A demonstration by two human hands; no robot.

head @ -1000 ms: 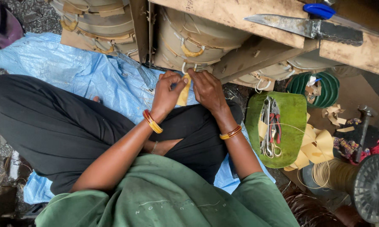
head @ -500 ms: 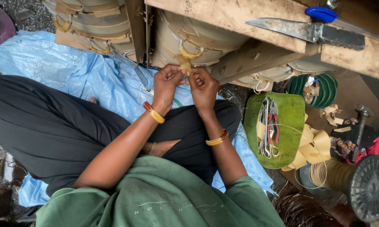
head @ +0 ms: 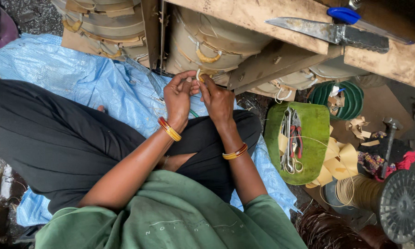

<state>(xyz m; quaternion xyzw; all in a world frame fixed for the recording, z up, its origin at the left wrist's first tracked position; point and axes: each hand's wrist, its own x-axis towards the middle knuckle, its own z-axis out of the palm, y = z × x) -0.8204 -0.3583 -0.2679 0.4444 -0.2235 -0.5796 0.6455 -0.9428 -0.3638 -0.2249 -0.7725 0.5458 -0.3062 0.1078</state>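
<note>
I sit cross-legged on a blue plastic sheet (head: 92, 87). My left hand (head: 179, 97) and my right hand (head: 218, 100) are raised together in front of me, both pinching a small curved cream-yellow strip (head: 200, 75). The strip is held just below a stack of cream-coloured coils (head: 207, 44) tied with yellow bands under a wooden bench. Both wrists wear orange and yellow bangles.
A wooden bench (head: 281, 27) overhead carries a large knife with a blue handle (head: 327, 30). To my right lie a green tray (head: 304, 140) with scissors and pliers, yellow tape scraps (head: 341, 161), a hammer (head: 389, 138), a green coil (head: 343, 97) and a spool of thread (head: 382, 198).
Both hands have risen forward from my lap toward the coils under the bench, carrying the yellow strip with them.
</note>
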